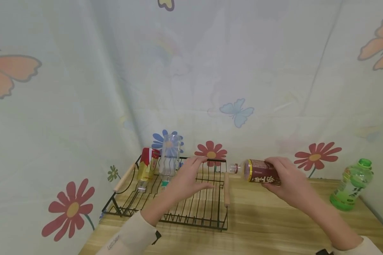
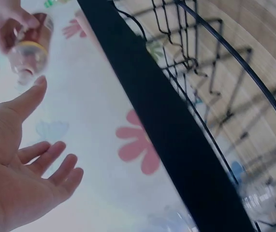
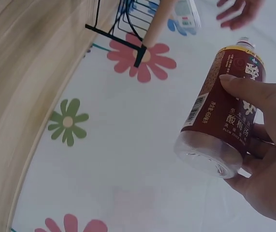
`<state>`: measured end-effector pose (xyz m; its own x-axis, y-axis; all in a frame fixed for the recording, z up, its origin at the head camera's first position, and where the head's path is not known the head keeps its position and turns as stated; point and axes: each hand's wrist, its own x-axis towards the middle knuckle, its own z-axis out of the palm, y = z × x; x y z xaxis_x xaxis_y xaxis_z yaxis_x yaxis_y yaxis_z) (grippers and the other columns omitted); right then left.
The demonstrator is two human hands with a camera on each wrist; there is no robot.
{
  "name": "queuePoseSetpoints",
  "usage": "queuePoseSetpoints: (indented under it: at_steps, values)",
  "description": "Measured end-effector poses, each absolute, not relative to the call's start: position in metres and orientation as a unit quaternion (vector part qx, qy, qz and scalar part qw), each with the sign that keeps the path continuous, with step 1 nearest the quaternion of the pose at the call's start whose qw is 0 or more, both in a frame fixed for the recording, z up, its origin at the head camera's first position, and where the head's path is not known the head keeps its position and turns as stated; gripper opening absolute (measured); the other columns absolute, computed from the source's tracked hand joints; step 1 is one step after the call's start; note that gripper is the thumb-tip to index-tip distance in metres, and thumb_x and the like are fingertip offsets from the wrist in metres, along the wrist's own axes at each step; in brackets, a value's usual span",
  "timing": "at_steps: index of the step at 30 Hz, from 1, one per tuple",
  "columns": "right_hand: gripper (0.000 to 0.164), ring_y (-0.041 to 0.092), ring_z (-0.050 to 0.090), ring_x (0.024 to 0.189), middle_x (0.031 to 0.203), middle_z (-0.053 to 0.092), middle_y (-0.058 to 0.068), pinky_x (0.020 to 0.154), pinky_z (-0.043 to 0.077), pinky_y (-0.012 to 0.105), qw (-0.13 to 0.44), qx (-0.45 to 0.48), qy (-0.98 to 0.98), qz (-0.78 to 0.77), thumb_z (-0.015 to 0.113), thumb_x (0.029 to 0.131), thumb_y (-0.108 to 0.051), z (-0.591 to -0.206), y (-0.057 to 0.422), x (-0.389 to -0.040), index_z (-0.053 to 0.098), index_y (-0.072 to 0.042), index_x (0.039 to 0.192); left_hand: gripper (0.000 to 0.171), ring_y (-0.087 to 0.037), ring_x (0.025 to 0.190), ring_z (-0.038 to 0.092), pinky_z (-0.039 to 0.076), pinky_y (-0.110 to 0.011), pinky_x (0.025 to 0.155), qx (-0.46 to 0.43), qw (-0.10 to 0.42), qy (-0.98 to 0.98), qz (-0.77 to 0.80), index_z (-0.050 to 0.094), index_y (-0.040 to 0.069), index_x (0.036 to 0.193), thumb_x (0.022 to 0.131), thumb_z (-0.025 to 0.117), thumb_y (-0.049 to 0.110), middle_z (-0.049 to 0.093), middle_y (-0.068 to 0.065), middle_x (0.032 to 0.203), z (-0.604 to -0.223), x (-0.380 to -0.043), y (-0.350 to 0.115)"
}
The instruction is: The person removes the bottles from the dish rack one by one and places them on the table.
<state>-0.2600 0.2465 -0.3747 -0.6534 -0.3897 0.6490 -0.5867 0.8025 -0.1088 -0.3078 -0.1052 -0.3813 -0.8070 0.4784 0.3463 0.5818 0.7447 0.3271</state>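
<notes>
My right hand (image 1: 285, 180) grips a clear plastic bottle with a dark red label (image 3: 225, 101), fingers wrapped round its body. In the head view the bottle lies on its side in the air, its neck pointing left toward the rack. My left hand (image 1: 186, 179) holds nothing; its fingers are extended above the black wire rack (image 1: 198, 212), with the thumb apart. From the left wrist, the thumb tip shows close to the bottle's neck. Inside the rack, at its left, a red and yellow bottle (image 1: 149, 163) and a clear bottle (image 1: 170, 156) stand neck down.
A green bottle (image 1: 351, 186) stands upright on the wooden table (image 1: 258, 226) at the far right. Wooden handles (image 1: 227, 189) run along the rack's two sides. Behind the table hangs a pale curtain (image 1: 258, 71) with printed flowers and butterflies.
</notes>
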Motion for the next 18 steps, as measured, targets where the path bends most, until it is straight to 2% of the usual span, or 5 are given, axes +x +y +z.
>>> queuePoseSetpoints:
  at_steps: [8, 12, 15, 18]
  values:
    - [0.08, 0.036, 0.064, 0.104, 0.121, 0.064, 0.019, 0.074, 0.06, 0.054, 0.315, 0.252, -0.896, 0.188, 0.1, 0.069, -0.009, -0.362, 0.274, -0.258, 0.057, 0.002, 0.135, 0.094, -0.033, 0.147, 0.043, 0.046, -0.053, 0.114, -0.229, 0.17, -0.928, -0.239, 0.043, 0.011, 0.159, 0.086, 0.088, 0.048, 0.048, -0.011, 0.156, -0.378, -0.319, -0.14]
    - [0.08, 0.035, 0.067, 0.101, 0.12, 0.066, 0.02, 0.071, 0.06, 0.05, 0.318, 0.236, -0.896, 0.201, 0.1, 0.07, -0.011, -0.361, 0.288, -0.259, 0.056, 0.003, 0.136, 0.095, -0.037, 0.145, 0.044, 0.046, -0.057, 0.113, -0.199, 0.203, -0.927, -0.244, 0.043, 0.008, 0.158, 0.086, 0.087, 0.05, 0.048, -0.015, 0.155, -0.378, -0.326, -0.157]
    - [0.078, 0.037, 0.069, 0.099, 0.121, 0.067, 0.022, 0.069, 0.06, 0.038, 0.301, 0.218, -0.898, 0.237, 0.099, 0.074, -0.012, -0.362, 0.299, -0.26, 0.056, 0.002, 0.138, 0.099, -0.041, 0.145, 0.041, 0.044, -0.059, 0.113, -0.164, 0.218, -0.926, -0.261, 0.041, 0.007, 0.16, 0.085, 0.089, 0.049, 0.044, -0.018, 0.158, -0.38, -0.33, -0.165]
    - [0.075, 0.043, 0.069, 0.103, 0.125, 0.066, 0.025, 0.071, 0.055, 0.019, 0.275, 0.195, -0.898, 0.281, 0.096, 0.079, -0.016, -0.365, 0.31, -0.261, 0.055, 0.002, 0.14, 0.1, -0.042, 0.145, 0.039, 0.044, -0.061, 0.113, -0.127, 0.22, -0.925, -0.283, 0.038, 0.008, 0.162, 0.085, 0.089, 0.047, 0.04, -0.02, 0.159, -0.384, -0.333, -0.173]
